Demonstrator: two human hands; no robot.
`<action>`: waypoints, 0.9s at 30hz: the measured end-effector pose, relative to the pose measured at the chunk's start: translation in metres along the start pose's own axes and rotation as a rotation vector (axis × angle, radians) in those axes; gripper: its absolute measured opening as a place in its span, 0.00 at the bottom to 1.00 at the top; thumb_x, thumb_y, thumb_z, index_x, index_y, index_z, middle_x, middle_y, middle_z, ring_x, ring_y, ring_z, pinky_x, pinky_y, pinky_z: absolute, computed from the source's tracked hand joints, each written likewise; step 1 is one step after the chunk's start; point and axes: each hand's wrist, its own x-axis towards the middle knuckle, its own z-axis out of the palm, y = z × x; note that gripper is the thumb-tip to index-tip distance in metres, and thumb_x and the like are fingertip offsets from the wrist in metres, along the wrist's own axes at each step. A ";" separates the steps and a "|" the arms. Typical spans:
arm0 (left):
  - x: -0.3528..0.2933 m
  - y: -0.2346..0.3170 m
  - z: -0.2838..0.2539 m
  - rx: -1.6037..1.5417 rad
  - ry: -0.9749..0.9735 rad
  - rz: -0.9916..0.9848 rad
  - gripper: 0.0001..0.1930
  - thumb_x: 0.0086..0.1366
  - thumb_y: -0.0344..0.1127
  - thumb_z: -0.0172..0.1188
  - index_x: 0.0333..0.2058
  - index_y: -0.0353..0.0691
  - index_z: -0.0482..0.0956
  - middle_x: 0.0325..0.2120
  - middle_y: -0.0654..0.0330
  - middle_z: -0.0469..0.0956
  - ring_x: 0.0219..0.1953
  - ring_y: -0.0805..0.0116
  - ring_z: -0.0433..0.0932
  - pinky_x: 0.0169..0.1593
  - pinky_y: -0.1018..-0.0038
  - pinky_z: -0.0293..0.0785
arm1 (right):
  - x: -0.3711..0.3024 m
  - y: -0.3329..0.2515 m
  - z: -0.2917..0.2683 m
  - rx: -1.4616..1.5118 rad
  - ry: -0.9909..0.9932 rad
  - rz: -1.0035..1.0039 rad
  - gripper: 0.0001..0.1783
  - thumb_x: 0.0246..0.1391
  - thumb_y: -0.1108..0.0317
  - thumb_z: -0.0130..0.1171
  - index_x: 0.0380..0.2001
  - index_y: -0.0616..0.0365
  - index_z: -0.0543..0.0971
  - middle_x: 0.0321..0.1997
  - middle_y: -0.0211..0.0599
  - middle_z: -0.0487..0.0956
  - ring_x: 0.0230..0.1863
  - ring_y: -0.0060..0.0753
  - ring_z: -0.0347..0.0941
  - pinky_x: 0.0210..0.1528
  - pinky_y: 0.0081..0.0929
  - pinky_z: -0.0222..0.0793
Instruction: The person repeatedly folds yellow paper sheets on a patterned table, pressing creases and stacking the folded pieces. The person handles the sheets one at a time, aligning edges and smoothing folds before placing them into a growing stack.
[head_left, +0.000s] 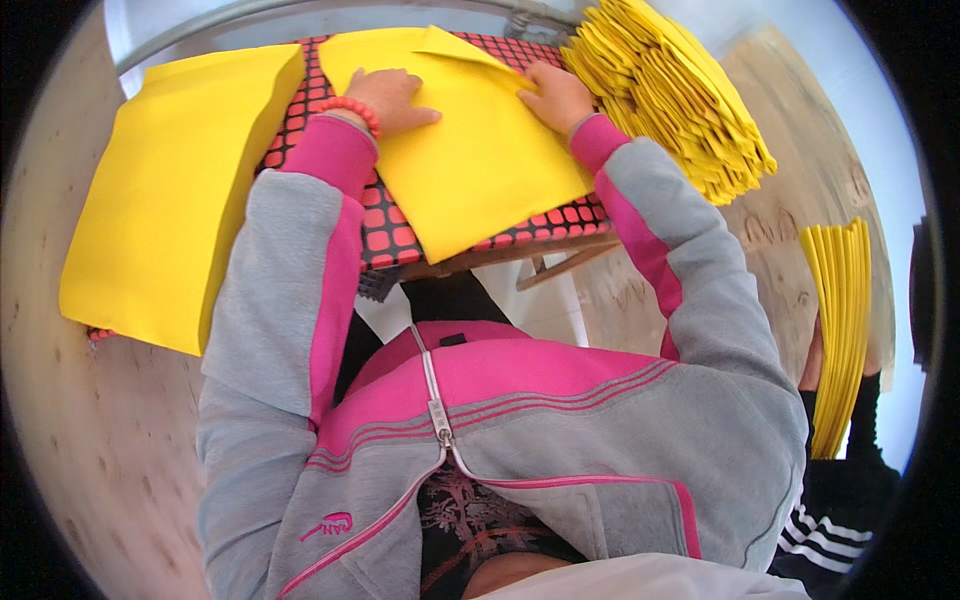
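A yellow felt-like sheet (490,180) lies on the table in front of me, with a narrow flap folded over along its far right edge. My left hand (392,100), a red bead bracelet at its wrist, rests open on the left part of the sheet, thumb stretched out across it. At the folded edge, my right hand (558,98) pinches the sheet between thumb and fingers. To the left stands a thick stack of flat yellow sheets (180,170). A tall pile of folded yellow pieces (670,100) sits just beyond my right hand.
A red-and-black patterned cover (390,235) lies over the table, whose wooden edge (510,252) faces me. Wooden boards (790,150) extend to the right. At the far right, a person in dark clothes (835,510) is beside a bundle of folded yellow pieces (840,330).
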 end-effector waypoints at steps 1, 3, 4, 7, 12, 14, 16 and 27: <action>-0.001 0.000 0.000 0.006 0.004 -0.005 0.36 0.61 0.64 0.58 0.57 0.41 0.78 0.56 0.54 0.77 0.59 0.54 0.74 0.62 0.50 0.65 | 0.002 0.007 -0.004 0.157 -0.148 0.214 0.14 0.56 0.56 0.65 0.38 0.55 0.81 0.34 0.39 0.84 0.33 0.34 0.81 0.35 0.29 0.76; 0.000 0.001 -0.001 -0.001 -0.004 -0.009 0.34 0.61 0.63 0.58 0.56 0.41 0.79 0.54 0.54 0.78 0.58 0.54 0.75 0.61 0.49 0.65 | 0.024 0.029 -0.010 0.598 -0.508 0.586 0.18 0.61 0.52 0.64 0.45 0.53 0.81 0.36 0.31 0.85 0.33 0.20 0.79 0.36 0.23 0.75; 0.000 0.001 -0.001 0.005 -0.014 -0.007 0.34 0.61 0.63 0.58 0.55 0.41 0.79 0.53 0.54 0.78 0.58 0.54 0.75 0.61 0.49 0.65 | 0.029 0.040 -0.012 0.792 -0.596 0.663 0.17 0.61 0.52 0.64 0.44 0.53 0.81 0.36 0.29 0.85 0.33 0.18 0.79 0.35 0.22 0.75; 0.001 0.000 0.000 -0.008 -0.018 -0.011 0.33 0.62 0.63 0.58 0.53 0.41 0.79 0.52 0.53 0.78 0.57 0.54 0.75 0.60 0.50 0.65 | 0.037 0.065 -0.005 0.997 -0.696 0.737 0.17 0.62 0.51 0.64 0.43 0.52 0.81 0.33 0.24 0.83 0.29 0.15 0.76 0.34 0.20 0.74; 0.000 -0.005 0.002 -0.005 0.018 0.002 0.30 0.62 0.62 0.58 0.49 0.41 0.80 0.49 0.54 0.80 0.55 0.53 0.77 0.58 0.52 0.66 | 0.032 0.055 0.004 0.760 -0.575 0.587 0.10 0.59 0.61 0.66 0.39 0.51 0.78 0.35 0.29 0.84 0.31 0.26 0.80 0.34 0.27 0.76; 0.001 -0.006 0.004 -0.007 0.049 0.014 0.30 0.62 0.62 0.58 0.48 0.40 0.81 0.48 0.54 0.80 0.54 0.53 0.77 0.57 0.52 0.67 | 0.020 0.037 0.003 0.245 -0.259 0.093 0.08 0.58 0.64 0.64 0.37 0.52 0.77 0.34 0.34 0.83 0.31 0.36 0.80 0.33 0.32 0.76; 0.002 -0.007 0.005 -0.024 0.082 0.030 0.30 0.62 0.62 0.58 0.48 0.40 0.81 0.47 0.54 0.80 0.54 0.53 0.77 0.57 0.52 0.66 | 0.009 0.013 0.008 -0.317 0.066 -0.209 0.06 0.56 0.66 0.56 0.36 0.53 0.77 0.36 0.44 0.82 0.35 0.51 0.81 0.36 0.44 0.78; -0.002 -0.005 -0.003 -0.039 -0.005 -0.056 0.30 0.61 0.61 0.58 0.48 0.41 0.82 0.48 0.54 0.80 0.55 0.54 0.76 0.63 0.46 0.61 | 0.078 0.067 0.010 1.070 -0.697 0.727 0.22 0.62 0.55 0.64 0.50 0.63 0.80 0.46 0.36 0.85 0.40 0.29 0.83 0.42 0.28 0.79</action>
